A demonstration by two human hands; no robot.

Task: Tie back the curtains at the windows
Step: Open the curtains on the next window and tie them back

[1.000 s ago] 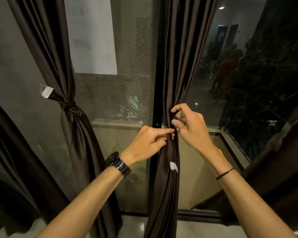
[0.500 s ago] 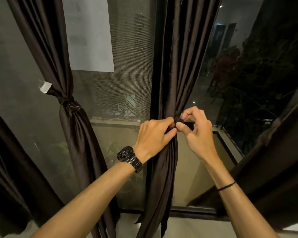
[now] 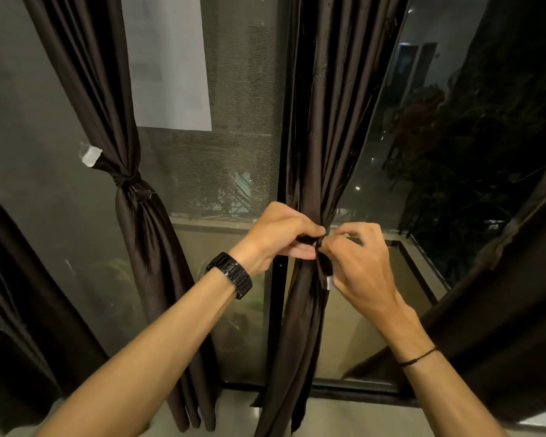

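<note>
Glass fills most of the view: a tall window [image 3: 48,115] split by a dark upright frame post [image 3: 277,288], with night and foliage beyond it. Four dark brown curtains hang in front of it. The far-left curtain [image 3: 10,279] and the right curtain [image 3: 505,294] sweep outward toward the edges of the view. The tied curtain [image 3: 145,234], left of centre, is cinched at its waist by a knot [image 3: 129,182]. The middle curtain [image 3: 328,105] hangs just right of the frame post and is gathered into a narrow bunch at hand height, flaring loose again toward the pale floor [image 3: 360,417].

A white paper sheet [image 3: 171,58] is stuck on the glass between the tied curtain and the post.

Both hands meet at the gather of the middle curtain. The left hand [image 3: 276,236] has its fingers curled, and its thumb and fingers pinch a dark tie strip [image 3: 323,263] against the bunched cloth. The right hand [image 3: 363,269] pinches the same strip between thumb and forefinger — its other fingers are loosely bent and lifted off the fabric.

A black watch [image 3: 230,275] sits on the left wrist. A small white tag [image 3: 90,155] juts from the tied curtain above its knot, another white tag [image 3: 330,282] shows just under the right thumb, and a thin black cord [image 3: 418,358] circles the right wrist.
</note>
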